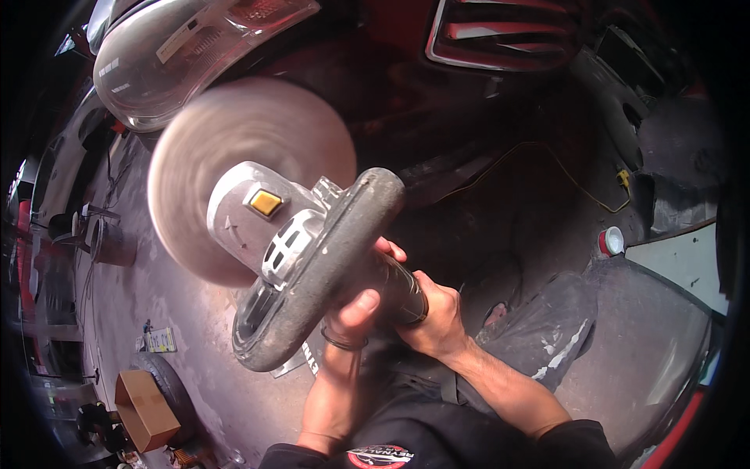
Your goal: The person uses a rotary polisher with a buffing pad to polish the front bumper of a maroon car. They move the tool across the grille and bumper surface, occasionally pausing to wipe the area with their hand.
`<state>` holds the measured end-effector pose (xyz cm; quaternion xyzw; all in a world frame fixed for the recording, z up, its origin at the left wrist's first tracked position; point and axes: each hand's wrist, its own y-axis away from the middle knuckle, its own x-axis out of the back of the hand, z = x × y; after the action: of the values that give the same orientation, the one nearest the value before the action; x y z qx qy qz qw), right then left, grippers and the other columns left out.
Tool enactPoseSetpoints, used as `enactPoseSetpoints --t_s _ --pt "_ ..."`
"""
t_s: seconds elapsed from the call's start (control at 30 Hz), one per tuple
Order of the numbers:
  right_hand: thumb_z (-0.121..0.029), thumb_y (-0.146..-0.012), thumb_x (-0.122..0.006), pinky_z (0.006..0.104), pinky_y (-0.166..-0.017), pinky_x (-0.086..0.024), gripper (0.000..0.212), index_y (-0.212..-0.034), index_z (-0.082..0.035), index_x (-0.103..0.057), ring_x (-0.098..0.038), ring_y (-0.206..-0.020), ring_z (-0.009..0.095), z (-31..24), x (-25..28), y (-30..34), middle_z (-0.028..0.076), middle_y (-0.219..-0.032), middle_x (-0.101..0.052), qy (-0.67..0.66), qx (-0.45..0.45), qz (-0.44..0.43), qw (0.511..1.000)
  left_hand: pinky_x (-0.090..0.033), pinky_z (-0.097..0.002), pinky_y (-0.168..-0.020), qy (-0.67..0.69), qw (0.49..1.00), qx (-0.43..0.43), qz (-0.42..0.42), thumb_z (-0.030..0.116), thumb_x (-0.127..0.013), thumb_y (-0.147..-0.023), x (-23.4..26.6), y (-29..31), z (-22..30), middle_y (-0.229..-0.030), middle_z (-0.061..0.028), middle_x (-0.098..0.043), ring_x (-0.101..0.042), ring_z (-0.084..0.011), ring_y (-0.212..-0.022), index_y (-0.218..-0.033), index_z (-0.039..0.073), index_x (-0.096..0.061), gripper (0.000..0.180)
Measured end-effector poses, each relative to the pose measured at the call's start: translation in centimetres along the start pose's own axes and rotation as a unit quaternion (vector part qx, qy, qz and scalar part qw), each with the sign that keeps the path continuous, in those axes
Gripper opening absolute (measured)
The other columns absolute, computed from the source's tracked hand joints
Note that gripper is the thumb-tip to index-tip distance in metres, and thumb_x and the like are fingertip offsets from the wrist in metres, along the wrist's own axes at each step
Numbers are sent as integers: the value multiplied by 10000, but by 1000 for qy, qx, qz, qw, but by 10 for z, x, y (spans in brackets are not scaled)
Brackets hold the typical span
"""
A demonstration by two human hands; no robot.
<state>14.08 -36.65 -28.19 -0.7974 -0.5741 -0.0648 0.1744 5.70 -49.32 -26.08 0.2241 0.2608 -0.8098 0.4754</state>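
In the middle of the frame, the left hand [355,309] gripped the polisher's [273,234] big loop handle to steady it. The right hand [437,316] squeezed the back grip tight. The round pad [234,148] blurred, so it was probably spinning near the headlight [180,55] at upper left.

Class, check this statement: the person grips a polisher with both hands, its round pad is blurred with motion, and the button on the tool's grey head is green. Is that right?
Not quite. In the head view the button on the polisher is yellow-orange, not green. The rest holds: the left hand is on the loop handle, the right hand is on the rear grip, and the round pad is blurred with motion.
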Motion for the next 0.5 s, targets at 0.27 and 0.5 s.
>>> enactPoseSetpoints --t_s 0.27,0.5 --pt "-128 -727 -875 450 -673 -593 353 -992 -46 -657 -750 -811 413 -21 45 39 179 -857 -734 138 -68 66 986 -561 -477 -988 72 995 71 -16 315 -844 -758 -40 14 -28 -1204 -151 -594 -645 -353 -1119 -1450 67 -508 808" --pt "-117 -795 -855 362 -745 -575 386 -1120 -10 -676 -729 -893 239 37 47 81 113 -962 -745 2 -191 176 966 -569 -348 -950 -215 961 78 -158 105 -918 -804 -52 -2 -94 -1156 -82 -761 -703 -162 -1065 -1249 -15 -713 504"
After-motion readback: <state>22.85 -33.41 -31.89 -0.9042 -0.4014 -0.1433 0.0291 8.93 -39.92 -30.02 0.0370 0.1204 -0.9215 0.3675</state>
